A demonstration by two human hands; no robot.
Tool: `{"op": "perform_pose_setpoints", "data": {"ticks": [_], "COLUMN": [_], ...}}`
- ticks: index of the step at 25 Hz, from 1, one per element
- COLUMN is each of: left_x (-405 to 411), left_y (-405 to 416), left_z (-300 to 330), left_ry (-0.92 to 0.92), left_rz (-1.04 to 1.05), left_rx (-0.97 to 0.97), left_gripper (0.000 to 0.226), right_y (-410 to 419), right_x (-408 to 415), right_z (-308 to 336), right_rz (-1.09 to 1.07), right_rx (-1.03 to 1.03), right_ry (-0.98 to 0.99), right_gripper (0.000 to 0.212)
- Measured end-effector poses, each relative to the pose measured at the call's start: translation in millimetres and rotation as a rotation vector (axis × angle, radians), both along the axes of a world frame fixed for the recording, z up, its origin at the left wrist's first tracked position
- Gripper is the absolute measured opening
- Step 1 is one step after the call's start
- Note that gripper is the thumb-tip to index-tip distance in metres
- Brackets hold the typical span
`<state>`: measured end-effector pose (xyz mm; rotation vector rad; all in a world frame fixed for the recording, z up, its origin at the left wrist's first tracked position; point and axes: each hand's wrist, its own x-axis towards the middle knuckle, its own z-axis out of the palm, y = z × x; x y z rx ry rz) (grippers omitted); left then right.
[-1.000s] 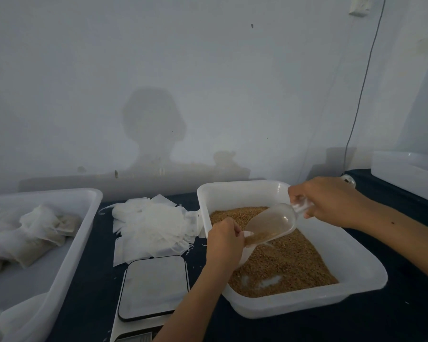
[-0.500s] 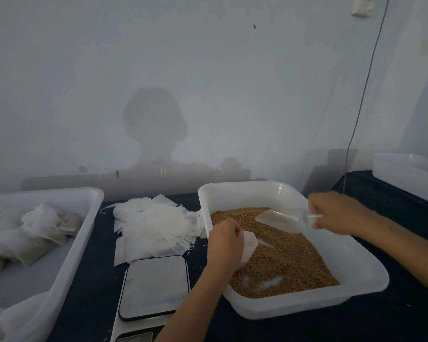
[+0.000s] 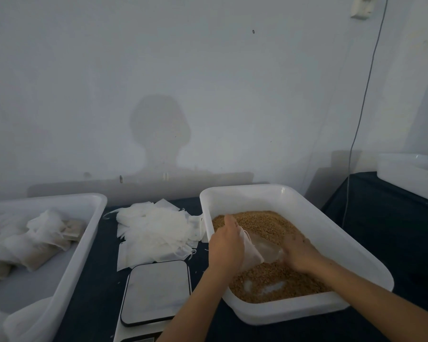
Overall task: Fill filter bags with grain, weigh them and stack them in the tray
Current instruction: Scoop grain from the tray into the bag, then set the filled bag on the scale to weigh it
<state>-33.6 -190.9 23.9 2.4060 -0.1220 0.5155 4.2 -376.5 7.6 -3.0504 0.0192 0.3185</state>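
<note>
Head view: our left hand [image 3: 226,248] grips a white filter bag [image 3: 251,251] over the grain [image 3: 265,280] in the right tub [image 3: 314,218]. Our right hand [image 3: 300,253] holds a clear scoop [image 3: 267,249], fingers curled round its handle, mouth at the bag's opening. Near left of the tub sits the scale [image 3: 156,291]; empty bags [image 3: 156,228] lie beyond it on the dark surface [image 3: 92,299]. Filled bags [image 3: 40,243] lie in the far-left tray [image 3: 84,257].

Dark table [image 3: 97,280] bears tray [image 3: 84,255], bags [image 3: 153,230], scale [image 3: 156,290], tub [image 3: 331,230].
</note>
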Motion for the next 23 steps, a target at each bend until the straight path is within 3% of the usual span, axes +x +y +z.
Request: {"op": "perform_pose_setpoints", "data": {"ticks": [3, 6, 7, 11, 14, 18, 23], "left_x": [0, 3, 3, 2, -1, -9, -14], "left_y": [-1, -1, -1, -1, 0, 5, 9], "left_z": [-2, -3, -3, -4, -1, 9, 12], "left_ry": [0.007, 0.001, 0.006, 0.009, 0.003, 0.011, -0.051], "left_rz": [-0.019, -0.032, -0.045, -0.076, -0.056, -0.245, -0.468], "left_rx": [0.005, -0.004, -0.003, -0.042, -0.240, -0.838, -0.835], "left_gripper": [0.009, 0.011, 0.013, 0.014, 0.023, 0.040, 0.005], "right_y": [-3, 11, 18, 39, 38, 32, 33], "right_x": [-3, -21, -26, -31, -32, -34, -35], "right_z": [13, 35, 37, 28, 28, 37, 54], "right_rz": [0.159, 0.274, 0.284, 0.359, 0.233, 0.012, -0.137], "right_rx": [0.137, 0.656, 0.730, 0.711, 0.960, 1.374, 1.760], "right_ry": [0.000, 0.149, 0.147, -0.146, -0.147, -0.115, -0.040], "right_gripper": [0.046, 0.049, 0.043, 0.024, 0.022, 0.011, 0.012]}}
